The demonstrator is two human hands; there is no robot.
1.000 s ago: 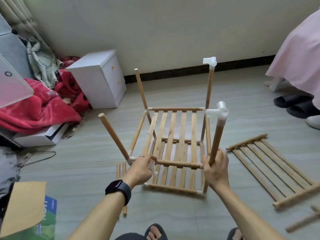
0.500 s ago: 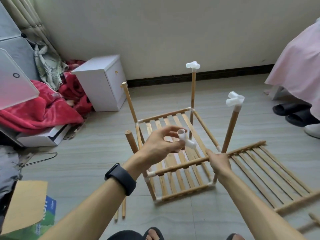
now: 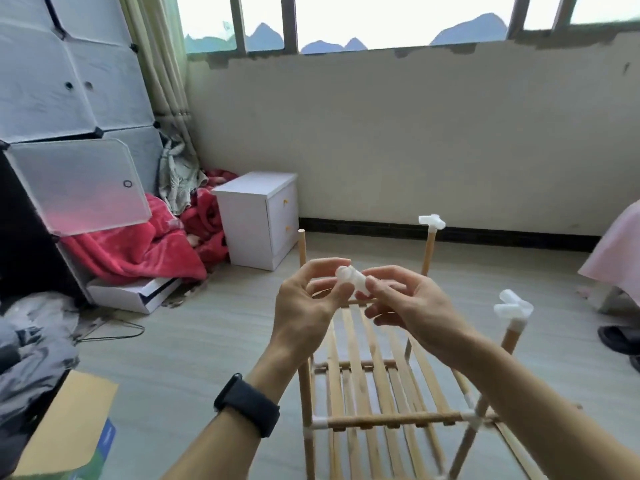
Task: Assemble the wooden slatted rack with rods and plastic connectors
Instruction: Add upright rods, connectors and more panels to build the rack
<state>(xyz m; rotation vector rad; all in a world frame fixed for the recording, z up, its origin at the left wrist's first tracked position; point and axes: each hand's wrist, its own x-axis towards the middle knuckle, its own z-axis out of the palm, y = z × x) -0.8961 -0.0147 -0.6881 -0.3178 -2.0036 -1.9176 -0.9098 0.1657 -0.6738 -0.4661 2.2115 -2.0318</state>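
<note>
Both hands are up in front of the person, above the rack.

- Left hand (image 3: 304, 306): its fingers (image 3: 325, 265) and thumb are curled and pinch one end of a loose connector (image 3: 349, 277), white plastic. Black wristband (image 3: 247, 407) on this wrist.
- Right hand (image 3: 419, 306): its fingers (image 3: 391, 271) are bent in and clamped on the other end of the same piece. It hangs in the air between the two hands, touching nothing else.
- Rack (image 3: 360, 375): stands on the floor (image 3: 207, 341) directly below the hands, two slatted wooden shelves one over the other, white joints at the near corners.
- Far-left rod (image 3: 302, 251): upright, top bare.
- Far-right rod (image 3: 429, 251): upright, with a white cap (image 3: 431, 221) on top.
- Near-right rod (image 3: 512, 337): leans a little, with a white elbow piece (image 3: 512, 304) on top.
- Near-left post: its top is hidden behind the left wrist.

By the wall to the left: a white cabinet (image 3: 256, 220) and a red blanket (image 3: 138, 254) heaped beside it. A piece of cardboard (image 3: 69, 420) lies at the near left.
</note>
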